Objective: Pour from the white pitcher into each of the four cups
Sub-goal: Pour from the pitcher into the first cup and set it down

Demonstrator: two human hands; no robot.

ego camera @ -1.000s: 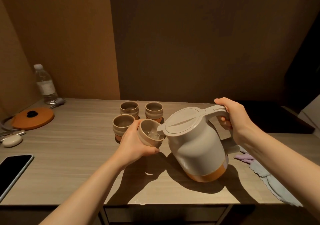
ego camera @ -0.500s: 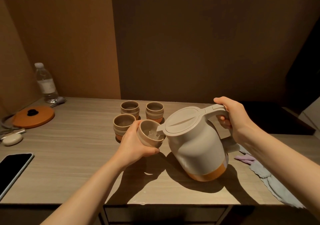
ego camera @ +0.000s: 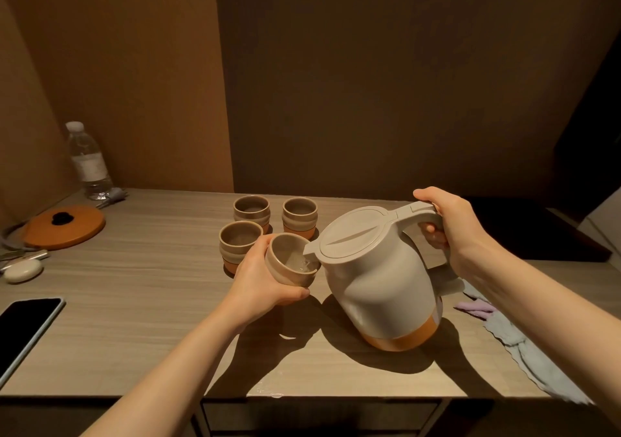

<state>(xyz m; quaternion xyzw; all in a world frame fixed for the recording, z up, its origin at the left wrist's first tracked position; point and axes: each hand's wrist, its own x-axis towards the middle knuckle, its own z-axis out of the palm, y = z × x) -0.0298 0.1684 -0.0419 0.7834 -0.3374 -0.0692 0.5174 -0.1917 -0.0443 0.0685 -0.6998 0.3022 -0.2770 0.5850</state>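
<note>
Far left of the white pitcher (ego camera: 376, 268), at the table's (ego camera: 141, 302) near edge: a dark phone (ego camera: 23, 332), face up. Further back from the pitcher on that same side: a small pale oval case (ego camera: 23, 271), a round orange lid (ego camera: 64, 226) with a black knob, and a clear water bottle (ego camera: 89, 161) standing upright near the wall.

Closer to the pitcher, just left of its spout: three cups resting on the table, namely the front-left cup (ego camera: 239, 245), the back-left cup (ego camera: 252, 211) and the back-right cup (ego camera: 299, 216) (contents too dim to judge).

Directly at the pitcher's spout: the held cup (ego camera: 290, 263), lifted off the table and tipped toward the spout, with water visible inside. Left hand (ego camera: 258, 278) wrapped around that cup from the side away from the pitcher, fingers under its base, thumb along its rim side.

Pitcher itself tilted toward the held cup, spout over the cup's rim, lid closed, orange base raised at the right and casting a shadow on the table.

Right of the pitcher body: right hand (ego camera: 450, 228) clenched around the pitcher's handle, thumb on top.

Right of the pitcher's base, on the table: a crumpled grey cloth (ego camera: 524, 352) with a purple piece (ego camera: 477, 307) beside it.
</note>
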